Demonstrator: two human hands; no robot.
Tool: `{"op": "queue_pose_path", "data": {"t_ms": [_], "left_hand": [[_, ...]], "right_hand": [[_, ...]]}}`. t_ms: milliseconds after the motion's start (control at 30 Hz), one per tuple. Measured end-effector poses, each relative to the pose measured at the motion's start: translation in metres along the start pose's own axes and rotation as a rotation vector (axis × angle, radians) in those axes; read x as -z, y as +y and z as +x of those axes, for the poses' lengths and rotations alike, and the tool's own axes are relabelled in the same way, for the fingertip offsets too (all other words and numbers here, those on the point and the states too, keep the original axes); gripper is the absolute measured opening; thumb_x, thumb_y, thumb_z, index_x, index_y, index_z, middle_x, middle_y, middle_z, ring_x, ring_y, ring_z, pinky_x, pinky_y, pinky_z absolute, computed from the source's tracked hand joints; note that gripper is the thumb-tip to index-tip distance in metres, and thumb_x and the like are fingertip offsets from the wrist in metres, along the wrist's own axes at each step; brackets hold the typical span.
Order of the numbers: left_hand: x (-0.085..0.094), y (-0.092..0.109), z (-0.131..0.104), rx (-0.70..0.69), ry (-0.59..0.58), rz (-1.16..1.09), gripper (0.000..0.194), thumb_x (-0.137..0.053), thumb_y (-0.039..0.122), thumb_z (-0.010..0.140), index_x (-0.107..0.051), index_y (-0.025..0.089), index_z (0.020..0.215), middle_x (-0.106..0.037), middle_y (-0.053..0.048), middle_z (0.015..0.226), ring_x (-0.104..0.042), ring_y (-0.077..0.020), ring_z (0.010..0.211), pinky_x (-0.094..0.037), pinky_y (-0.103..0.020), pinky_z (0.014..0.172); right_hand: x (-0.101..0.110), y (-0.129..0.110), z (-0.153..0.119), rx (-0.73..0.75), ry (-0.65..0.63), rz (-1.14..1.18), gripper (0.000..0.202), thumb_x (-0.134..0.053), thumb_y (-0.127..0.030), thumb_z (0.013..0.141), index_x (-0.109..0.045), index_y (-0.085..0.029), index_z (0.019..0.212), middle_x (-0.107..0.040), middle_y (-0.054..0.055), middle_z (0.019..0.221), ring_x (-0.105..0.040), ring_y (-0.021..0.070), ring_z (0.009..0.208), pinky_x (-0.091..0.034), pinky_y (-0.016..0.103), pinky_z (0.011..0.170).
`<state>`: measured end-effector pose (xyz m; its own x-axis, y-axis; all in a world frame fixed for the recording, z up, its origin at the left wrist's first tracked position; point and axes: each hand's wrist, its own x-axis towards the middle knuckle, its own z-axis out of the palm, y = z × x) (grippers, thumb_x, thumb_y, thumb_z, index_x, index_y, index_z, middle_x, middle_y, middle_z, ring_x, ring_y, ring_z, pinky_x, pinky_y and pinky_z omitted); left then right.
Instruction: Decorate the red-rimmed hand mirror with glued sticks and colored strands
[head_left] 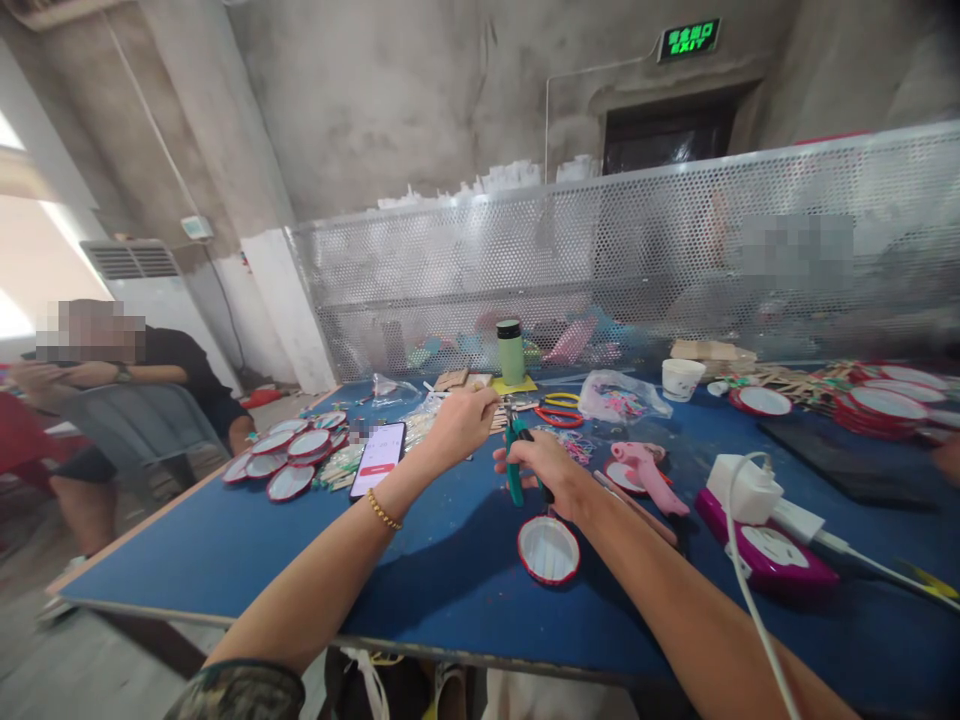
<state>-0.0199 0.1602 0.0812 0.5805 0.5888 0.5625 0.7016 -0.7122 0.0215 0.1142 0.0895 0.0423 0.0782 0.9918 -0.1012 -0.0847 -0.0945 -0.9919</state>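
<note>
The right hand (551, 465) is gripping the teal-handled metal pliers (516, 470), its fingers curling around the handles, and the pliers are standing roughly upright above the bench (427, 590). The left hand (459, 428) is hovering just beside the pliers' tip, its thumb and fingers drawing close together; whether they are pinching something small I cannot tell. A round, white-faced disc with a red rim (549, 552) is lying on the bench just below the right hand, and a pink plastic glue gun (651, 475) is resting to its right.
</note>
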Motion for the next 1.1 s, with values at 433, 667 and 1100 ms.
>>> {"op": "queue_pose_path", "data": {"t_ms": [433, 667, 1100], "left_hand": [[-0.007, -0.002, -0.002, -0.025, 0.057, -0.022, 0.025, -0.047, 0.018, 0.092, -0.071, 0.018, 0.094, -0.066, -0.009, 0.091, -0.062, -0.0195, 0.089, -0.048, -0.030, 0.081], [-0.006, -0.001, -0.002, -0.028, 0.032, -0.004, 0.027, -0.047, 0.017, 0.093, -0.072, 0.017, 0.101, -0.067, -0.010, 0.093, -0.063, -0.0211, 0.091, -0.049, -0.031, 0.080], [-0.007, -0.001, -0.003, -0.043, 0.068, -0.002, 0.026, -0.048, 0.015, 0.092, -0.072, 0.017, 0.102, -0.069, -0.009, 0.095, -0.064, -0.0204, 0.091, -0.050, -0.031, 0.081]], "right_hand": [[0.004, 0.009, 0.008, 0.036, 0.018, -0.074, 0.014, -0.059, -0.016, 0.058, -0.059, -0.017, 0.072, -0.071, 0.007, 0.081, -0.067, 0.0183, 0.075, -0.046, 0.020, 0.049], [0.004, 0.012, 0.014, 0.018, 0.043, -0.117, 0.009, -0.060, -0.013, 0.058, -0.060, -0.015, 0.067, -0.070, 0.008, 0.078, -0.065, 0.0172, 0.070, -0.044, 0.021, 0.050], [0.003, 0.013, 0.014, 0.021, 0.045, -0.130, 0.010, -0.063, -0.014, 0.060, -0.062, -0.016, 0.070, -0.067, 0.004, 0.066, -0.061, 0.0155, 0.063, -0.040, 0.021, 0.049]]}}
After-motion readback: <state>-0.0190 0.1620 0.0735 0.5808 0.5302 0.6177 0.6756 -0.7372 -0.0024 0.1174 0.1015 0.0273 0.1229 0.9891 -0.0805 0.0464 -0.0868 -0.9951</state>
